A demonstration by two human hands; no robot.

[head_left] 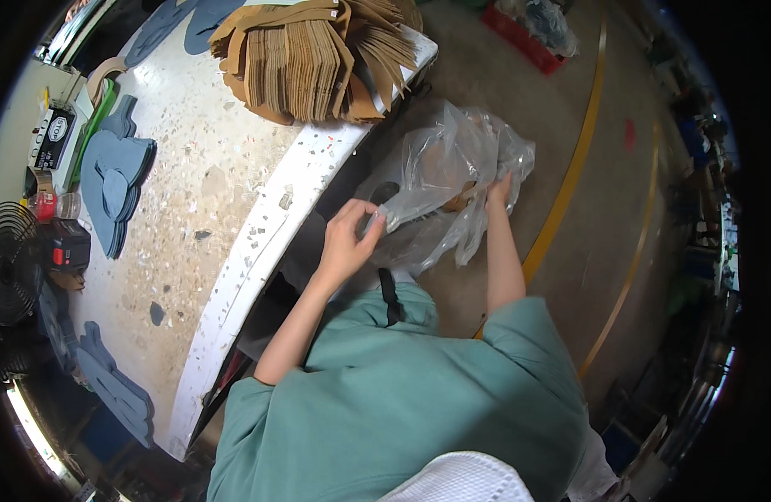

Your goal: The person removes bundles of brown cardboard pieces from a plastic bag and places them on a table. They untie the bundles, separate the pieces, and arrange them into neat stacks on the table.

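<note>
A large clear plastic bag (427,167) hangs in front of me, beside the table's edge and above the floor. My left hand (349,241) pinches the bag's near left edge between thumb and fingers. On the other side, my right hand (500,192) is closed on the bunched plastic, its fingers partly covered by the folds. Something brown (459,199) shows through the film between my hands; I cannot make out what it is. To the far left of the bag, a thick stack of brown cut pieces (297,67) lies fanned out on the table.
The speckled white table (210,201) fills the left side. On it lie grey-blue cut-out stacks (113,184), with another stack (113,385) nearer me. A black fan (10,259) stands at the left rim. A red crate (523,38) sits on the floor beyond, near a yellow floor line (582,159).
</note>
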